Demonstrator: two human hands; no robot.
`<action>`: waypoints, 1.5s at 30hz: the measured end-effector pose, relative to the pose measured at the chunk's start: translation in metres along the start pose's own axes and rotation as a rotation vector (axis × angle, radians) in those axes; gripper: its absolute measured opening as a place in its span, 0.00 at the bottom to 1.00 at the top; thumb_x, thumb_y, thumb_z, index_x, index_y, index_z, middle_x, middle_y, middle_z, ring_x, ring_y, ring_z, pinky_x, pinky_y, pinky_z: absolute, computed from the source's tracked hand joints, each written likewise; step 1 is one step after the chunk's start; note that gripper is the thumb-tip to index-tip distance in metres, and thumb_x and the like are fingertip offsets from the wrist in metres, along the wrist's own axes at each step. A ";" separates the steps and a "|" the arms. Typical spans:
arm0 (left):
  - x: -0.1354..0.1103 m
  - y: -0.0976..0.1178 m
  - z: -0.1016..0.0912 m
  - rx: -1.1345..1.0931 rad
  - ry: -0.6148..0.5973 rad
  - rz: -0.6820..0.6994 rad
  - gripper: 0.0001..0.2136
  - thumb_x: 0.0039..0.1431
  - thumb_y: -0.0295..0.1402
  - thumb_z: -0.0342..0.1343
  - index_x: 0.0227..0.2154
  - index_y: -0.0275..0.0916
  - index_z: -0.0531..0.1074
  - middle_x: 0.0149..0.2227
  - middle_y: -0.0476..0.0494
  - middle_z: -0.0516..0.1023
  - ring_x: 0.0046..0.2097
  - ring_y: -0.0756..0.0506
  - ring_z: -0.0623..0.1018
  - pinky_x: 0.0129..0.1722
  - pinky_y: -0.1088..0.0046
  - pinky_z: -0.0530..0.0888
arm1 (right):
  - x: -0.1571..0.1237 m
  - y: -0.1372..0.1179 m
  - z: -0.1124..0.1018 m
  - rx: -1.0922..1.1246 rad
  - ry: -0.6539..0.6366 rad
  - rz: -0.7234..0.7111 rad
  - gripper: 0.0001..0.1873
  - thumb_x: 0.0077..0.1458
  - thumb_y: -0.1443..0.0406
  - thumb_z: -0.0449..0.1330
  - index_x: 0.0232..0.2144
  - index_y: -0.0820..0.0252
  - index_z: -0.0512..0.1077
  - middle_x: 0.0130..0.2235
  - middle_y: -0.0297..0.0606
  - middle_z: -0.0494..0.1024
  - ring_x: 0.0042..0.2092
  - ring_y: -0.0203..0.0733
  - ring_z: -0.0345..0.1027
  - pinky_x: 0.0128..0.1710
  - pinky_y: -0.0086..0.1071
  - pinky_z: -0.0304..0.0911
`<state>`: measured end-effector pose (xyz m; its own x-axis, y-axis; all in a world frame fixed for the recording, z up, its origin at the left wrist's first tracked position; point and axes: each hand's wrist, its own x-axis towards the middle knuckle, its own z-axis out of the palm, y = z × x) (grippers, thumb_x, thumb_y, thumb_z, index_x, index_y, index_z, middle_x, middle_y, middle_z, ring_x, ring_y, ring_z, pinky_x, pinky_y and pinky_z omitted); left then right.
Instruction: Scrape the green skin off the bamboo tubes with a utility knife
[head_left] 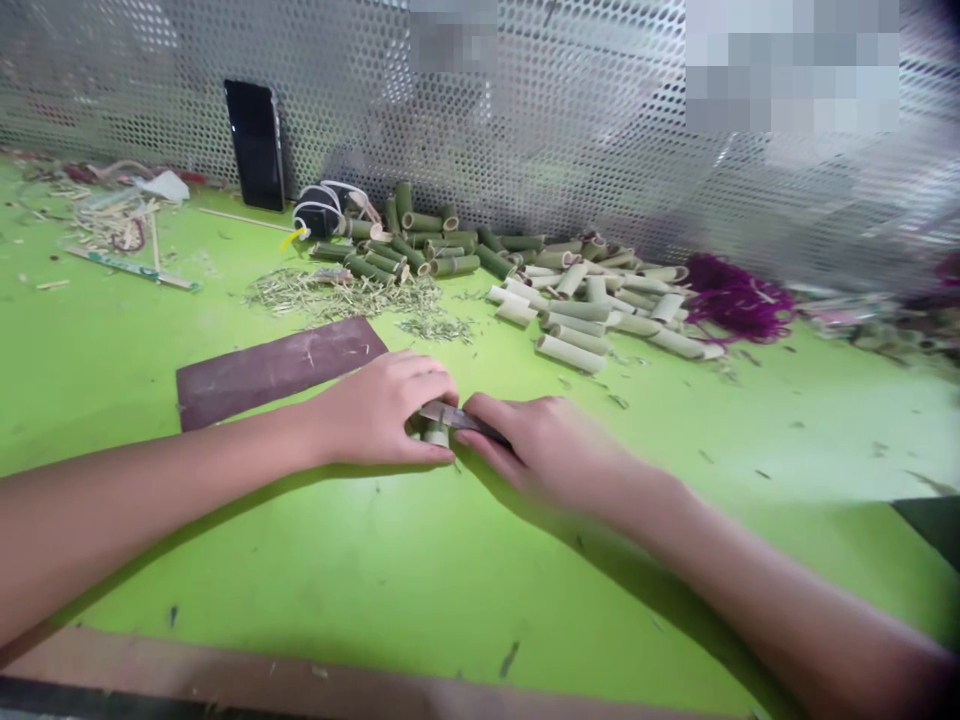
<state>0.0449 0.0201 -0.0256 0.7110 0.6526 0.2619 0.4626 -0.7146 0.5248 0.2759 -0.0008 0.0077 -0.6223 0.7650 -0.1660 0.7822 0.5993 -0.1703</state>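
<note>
1. Left hand [379, 410] grips a short bamboo tube [436, 436]; right hand [544, 450] clamps a knife [450, 416] against it, the hands nearly touching.
2. Step in hand: knife work on that tube, over the table [225, 560].
3. Count: one knife, one held tube, one dark brown strip [277, 372], one phone [255, 145]; piled bamboo tubes [570, 311] are too many to count.

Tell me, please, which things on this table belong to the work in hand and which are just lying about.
In use: left hand gripping a green bamboo tube; right hand holding a metal knife; pile of cut bamboo tubes.
Lying about: black rectangular smartphone; tangled purple fibres.
</note>
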 end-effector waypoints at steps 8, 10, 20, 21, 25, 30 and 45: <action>-0.001 0.003 -0.001 0.047 0.014 0.032 0.11 0.60 0.42 0.64 0.40 0.41 0.76 0.45 0.40 0.75 0.47 0.38 0.75 0.47 0.59 0.72 | 0.004 0.000 0.000 0.077 -0.020 -0.063 0.17 0.72 0.57 0.47 0.42 0.58 0.72 0.28 0.38 0.79 0.23 0.39 0.66 0.25 0.32 0.51; -0.001 0.005 -0.002 0.052 0.001 0.027 0.11 0.60 0.42 0.64 0.40 0.42 0.77 0.44 0.40 0.74 0.46 0.38 0.75 0.46 0.60 0.72 | 0.004 0.003 0.000 0.095 -0.029 -0.089 0.18 0.72 0.56 0.47 0.41 0.58 0.72 0.27 0.37 0.78 0.23 0.39 0.65 0.25 0.32 0.51; -0.002 0.001 -0.001 -0.006 -0.017 -0.014 0.23 0.60 0.45 0.66 0.53 0.41 0.72 0.49 0.38 0.78 0.51 0.37 0.76 0.54 0.57 0.72 | -0.007 0.012 0.003 0.057 -0.009 -0.104 0.21 0.72 0.53 0.45 0.39 0.58 0.72 0.25 0.37 0.76 0.23 0.39 0.65 0.26 0.32 0.50; -0.002 0.000 -0.001 -0.015 -0.013 -0.029 0.25 0.59 0.46 0.66 0.55 0.41 0.70 0.49 0.39 0.78 0.50 0.38 0.77 0.54 0.57 0.72 | -0.007 0.011 0.003 0.026 0.008 -0.077 0.21 0.72 0.54 0.45 0.39 0.58 0.72 0.25 0.37 0.76 0.22 0.39 0.65 0.25 0.32 0.50; -0.002 0.000 0.000 -0.007 -0.001 -0.029 0.30 0.58 0.48 0.66 0.58 0.40 0.67 0.51 0.36 0.79 0.50 0.36 0.78 0.55 0.55 0.72 | -0.003 0.007 0.002 -0.081 0.073 0.056 0.20 0.72 0.55 0.46 0.41 0.59 0.73 0.25 0.37 0.77 0.22 0.38 0.63 0.25 0.32 0.48; 0.000 0.002 0.000 0.008 -0.012 -0.040 0.34 0.57 0.51 0.67 0.60 0.39 0.65 0.54 0.34 0.79 0.54 0.34 0.77 0.57 0.52 0.71 | 0.003 -0.001 0.002 -0.106 0.073 0.050 0.18 0.72 0.57 0.46 0.42 0.59 0.72 0.26 0.37 0.77 0.22 0.39 0.63 0.25 0.32 0.47; 0.005 0.003 0.000 -0.010 -0.058 -0.075 0.30 0.57 0.50 0.67 0.55 0.38 0.68 0.48 0.36 0.79 0.50 0.35 0.77 0.54 0.53 0.71 | 0.004 -0.006 0.004 -0.095 0.073 0.041 0.16 0.71 0.58 0.46 0.43 0.58 0.72 0.26 0.38 0.78 0.22 0.41 0.66 0.26 0.34 0.49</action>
<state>0.0498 0.0210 -0.0224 0.7044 0.6880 0.1746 0.5103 -0.6619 0.5491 0.2684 -0.0024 0.0047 -0.5884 0.8025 -0.0987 0.8086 0.5841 -0.0711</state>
